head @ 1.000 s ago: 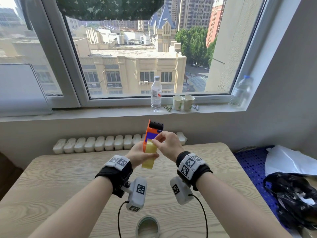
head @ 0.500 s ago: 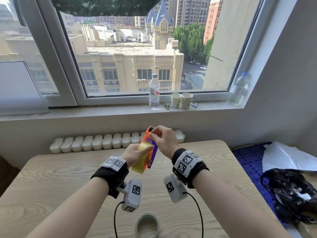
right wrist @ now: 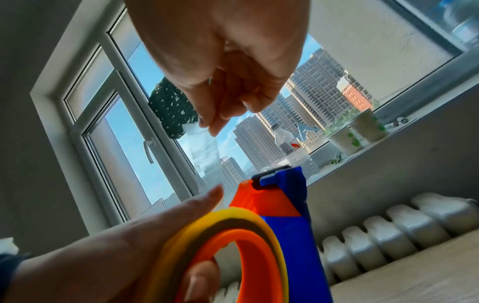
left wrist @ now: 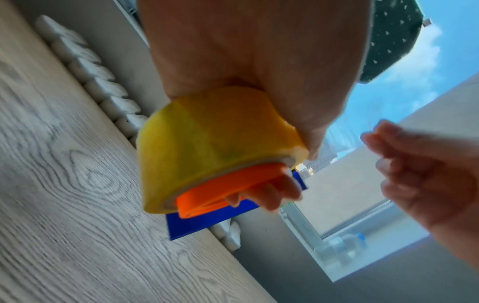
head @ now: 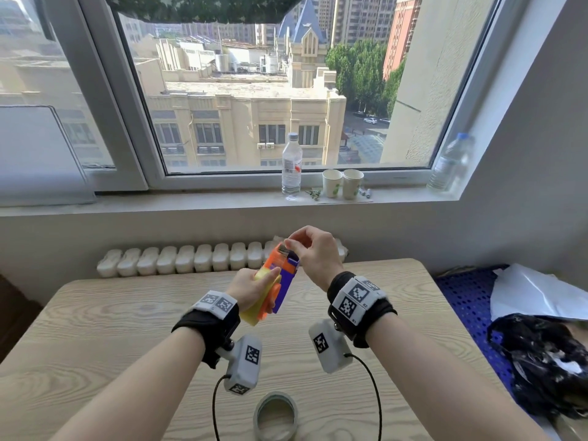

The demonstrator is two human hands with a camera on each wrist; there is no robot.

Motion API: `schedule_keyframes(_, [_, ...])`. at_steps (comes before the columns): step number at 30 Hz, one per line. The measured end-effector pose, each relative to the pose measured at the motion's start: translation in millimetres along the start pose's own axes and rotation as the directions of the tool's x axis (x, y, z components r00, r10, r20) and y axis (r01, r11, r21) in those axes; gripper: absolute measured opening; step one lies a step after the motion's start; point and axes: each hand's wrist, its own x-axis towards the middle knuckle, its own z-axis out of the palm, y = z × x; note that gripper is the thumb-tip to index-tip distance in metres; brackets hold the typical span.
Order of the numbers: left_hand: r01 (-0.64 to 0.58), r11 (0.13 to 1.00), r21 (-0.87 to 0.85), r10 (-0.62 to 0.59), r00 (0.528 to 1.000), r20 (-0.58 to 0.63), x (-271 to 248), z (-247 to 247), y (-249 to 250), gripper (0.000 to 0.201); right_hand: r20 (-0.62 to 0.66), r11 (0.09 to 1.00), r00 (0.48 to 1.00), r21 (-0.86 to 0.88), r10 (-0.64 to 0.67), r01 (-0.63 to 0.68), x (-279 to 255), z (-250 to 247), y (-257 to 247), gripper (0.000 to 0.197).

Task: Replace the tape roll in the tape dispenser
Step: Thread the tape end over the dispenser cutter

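My left hand (head: 251, 289) grips the orange and blue tape dispenser (head: 286, 281) above the table, fingers curled through its orange hub (left wrist: 220, 188). A yellow tape roll (left wrist: 207, 143) sits on that hub. The dispenser leans with its cutter end (right wrist: 269, 178) up and to the right. My right hand (head: 289, 242) is at that end, and thumb and forefinger pinch the free end of a clear tape strip (right wrist: 204, 143) that stretches down towards the roll (right wrist: 233, 221). A spent tape roll (head: 276, 415) lies flat on the table near me.
The wooden table (head: 111, 329) stands against a wall with a white radiator (head: 191, 259) below the sill. A water bottle (head: 291, 163), two paper cups (head: 343, 183) and another bottle (head: 448, 163) stand on the sill. A black bag (head: 547, 361) lies at the right.
The dispenser has tilted from upright to leaning right in my left hand. My right hand stays at its top end and has drawn the tape strip a little away.
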Motion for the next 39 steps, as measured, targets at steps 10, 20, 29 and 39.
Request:
schedule_keyframes(10, [-0.023,1.000,-0.005,0.023,0.992,0.123,0,-7,-1,0.023,-0.060,0.997,0.995,0.010,0.074,-0.074,13,-9,7,0.010])
schedule_keyframes(20, [-0.051,0.995,0.088,0.048,0.998,0.034,7,-5,14,0.027,-0.117,0.998,0.993,0.059,0.033,-0.026,15,-9,0,0.010])
schedule_keyframes(29, [-0.037,0.999,0.018,0.036,0.999,0.018,10,-9,-1,0.026,-0.117,0.997,0.992,0.061,0.056,-0.049,28,-14,-2,0.010])
schedule_keyframes(39, [-0.097,0.995,0.011,0.097,0.995,0.014,4,-9,0,0.023,-0.179,0.978,0.962,-0.003,0.205,-0.209,35,-15,20,0.009])
